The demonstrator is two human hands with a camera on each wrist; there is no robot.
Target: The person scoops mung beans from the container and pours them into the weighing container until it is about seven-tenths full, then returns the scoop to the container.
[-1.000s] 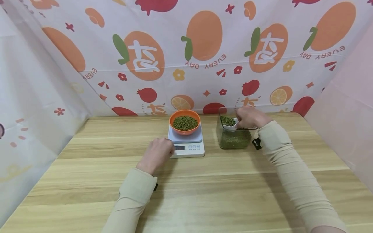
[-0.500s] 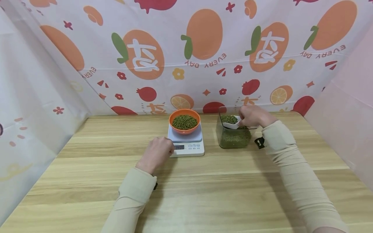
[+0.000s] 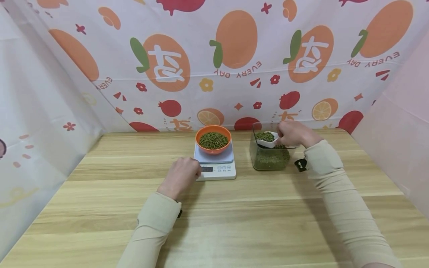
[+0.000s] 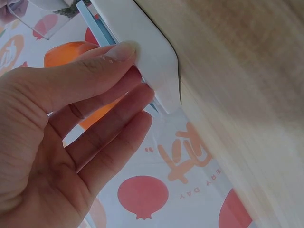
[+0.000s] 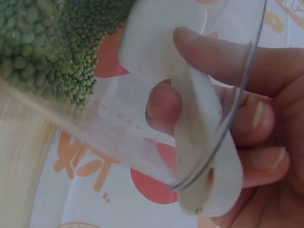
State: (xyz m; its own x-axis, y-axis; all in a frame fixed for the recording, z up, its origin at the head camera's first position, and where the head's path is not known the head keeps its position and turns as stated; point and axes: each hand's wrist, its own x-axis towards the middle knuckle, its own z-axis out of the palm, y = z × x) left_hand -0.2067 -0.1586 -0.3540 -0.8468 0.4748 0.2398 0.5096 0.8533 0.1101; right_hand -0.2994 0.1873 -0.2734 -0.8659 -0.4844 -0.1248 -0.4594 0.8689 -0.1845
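Note:
My right hand [image 3: 291, 133] pinches the handle of a white scoop [image 3: 267, 143]. The scoop is heaped with green mung beans [image 3: 265, 136] and sits at the mouth of a clear square container [image 3: 271, 163]. In the right wrist view, the thumb lies on the scoop handle [image 5: 202, 118], with fingers curled behind it, seen through the clear wall. My left hand [image 3: 181, 176] holds the front left corner of a white kitchen scale [image 3: 218, 175], thumb and fingertips at its edge in the left wrist view. An orange bowl [image 3: 213, 150] of mung beans stands on the scale.
More mung beans [image 3: 273, 156] lie inside the container, right of the scale. A wooden table [image 3: 241, 227] carries everything, with a fruit-print cloth [image 3: 204, 56] hanging behind it. Similar sheets close off the left and right sides.
My right hand has risen slightly and shifted right with the scoop, so more of the scoop and its heap of beans now shows. The left hand and the scale have stayed put.

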